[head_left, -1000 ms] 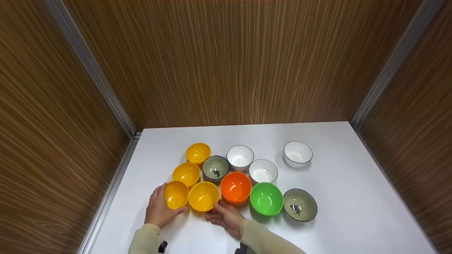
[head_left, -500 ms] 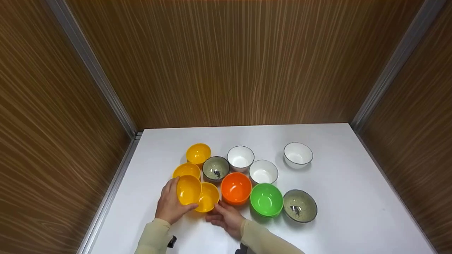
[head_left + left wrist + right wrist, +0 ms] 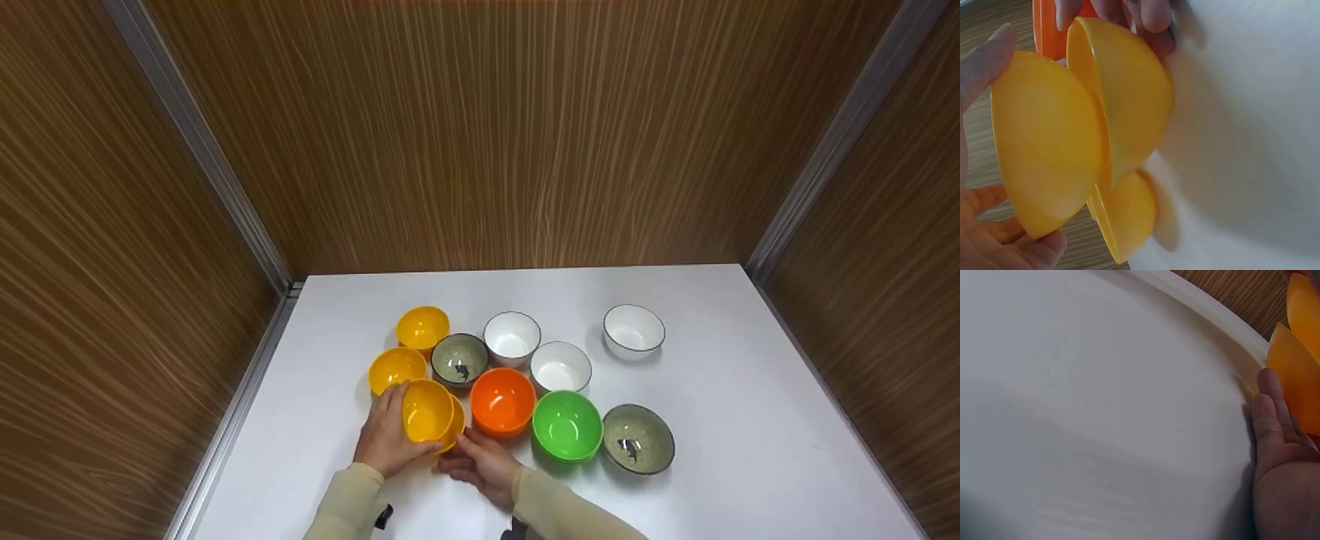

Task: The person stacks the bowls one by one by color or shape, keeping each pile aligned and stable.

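Observation:
My left hand [image 3: 388,435] grips a yellow bowl [image 3: 427,410], thumb and fingers spread around its sides. This bowl is tilted and its lower side reaches into the mouth of a second yellow bowl [image 3: 1140,95], which stands on the table. In the head view only a crescent of that lower bowl shows. My right hand [image 3: 484,465] holds the lower bowl at its near right side, thumb at the rim and fingers along the outer wall. Two more yellow bowls stand behind, one nearer [image 3: 396,369] and one farther [image 3: 423,328].
To the right stand an orange bowl [image 3: 503,402], a green bowl [image 3: 568,425] and a grey-green patterned bowl [image 3: 638,439]. Another patterned bowl [image 3: 460,360] and several white bowls [image 3: 512,335] are behind. Wood-grain walls [image 3: 480,135] enclose the white table [image 3: 750,450].
My left hand has carried its yellow bowl rightward from beside the second yellow bowl to over it, now overlapping it. My right hand has stayed in place.

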The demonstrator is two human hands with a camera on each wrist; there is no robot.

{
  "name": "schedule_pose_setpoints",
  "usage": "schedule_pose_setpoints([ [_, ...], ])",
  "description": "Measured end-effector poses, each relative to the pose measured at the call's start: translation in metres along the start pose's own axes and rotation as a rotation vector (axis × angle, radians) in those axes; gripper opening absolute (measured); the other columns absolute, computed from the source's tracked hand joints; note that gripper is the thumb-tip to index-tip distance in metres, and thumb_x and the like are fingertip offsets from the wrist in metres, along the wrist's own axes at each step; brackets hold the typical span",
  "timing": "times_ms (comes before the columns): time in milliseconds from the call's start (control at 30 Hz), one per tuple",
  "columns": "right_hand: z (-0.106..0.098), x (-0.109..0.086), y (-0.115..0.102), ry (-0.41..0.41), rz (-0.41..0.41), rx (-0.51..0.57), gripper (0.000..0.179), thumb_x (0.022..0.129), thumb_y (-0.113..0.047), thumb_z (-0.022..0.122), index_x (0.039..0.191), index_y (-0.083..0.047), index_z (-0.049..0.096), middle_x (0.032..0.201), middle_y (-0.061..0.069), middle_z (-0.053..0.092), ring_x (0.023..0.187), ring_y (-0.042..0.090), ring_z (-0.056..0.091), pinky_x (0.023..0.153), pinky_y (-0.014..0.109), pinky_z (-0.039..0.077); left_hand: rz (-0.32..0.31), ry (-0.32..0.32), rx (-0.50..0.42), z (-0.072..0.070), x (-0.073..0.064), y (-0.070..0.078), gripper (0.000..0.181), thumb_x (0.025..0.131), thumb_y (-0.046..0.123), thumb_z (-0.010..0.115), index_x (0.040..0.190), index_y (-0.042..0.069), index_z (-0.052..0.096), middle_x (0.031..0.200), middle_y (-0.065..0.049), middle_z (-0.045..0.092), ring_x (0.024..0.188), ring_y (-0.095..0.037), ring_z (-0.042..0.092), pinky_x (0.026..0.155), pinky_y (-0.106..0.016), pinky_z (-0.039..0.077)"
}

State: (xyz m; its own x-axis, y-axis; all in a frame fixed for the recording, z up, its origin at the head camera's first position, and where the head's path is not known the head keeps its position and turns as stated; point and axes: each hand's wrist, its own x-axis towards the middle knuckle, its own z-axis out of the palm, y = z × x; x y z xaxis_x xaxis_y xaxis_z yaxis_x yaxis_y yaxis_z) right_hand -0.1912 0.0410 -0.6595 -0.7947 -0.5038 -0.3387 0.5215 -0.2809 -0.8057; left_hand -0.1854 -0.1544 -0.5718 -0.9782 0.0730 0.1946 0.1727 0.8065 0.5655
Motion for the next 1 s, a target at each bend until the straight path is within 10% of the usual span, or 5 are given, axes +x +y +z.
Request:
schedule_pose_setpoints([
  [1000,-0.001,0.0,0.004,-0.022,-0.025,0.002,0.057,0.095,-0.041,0.056,0.136,-0.004,0.047,0.109,0.021,0.066,0.105,0.034,0.064,0.091,0.04,0.051,0.006,-0.064,-0.005,0.024,0.009,-0.005,0.116,0.057,0.054,0.088,0.145,0.002,0.032,0.143,-0.016,0.039,0.126,-0.033,0.045,0.106,-0.05,0.036],
])
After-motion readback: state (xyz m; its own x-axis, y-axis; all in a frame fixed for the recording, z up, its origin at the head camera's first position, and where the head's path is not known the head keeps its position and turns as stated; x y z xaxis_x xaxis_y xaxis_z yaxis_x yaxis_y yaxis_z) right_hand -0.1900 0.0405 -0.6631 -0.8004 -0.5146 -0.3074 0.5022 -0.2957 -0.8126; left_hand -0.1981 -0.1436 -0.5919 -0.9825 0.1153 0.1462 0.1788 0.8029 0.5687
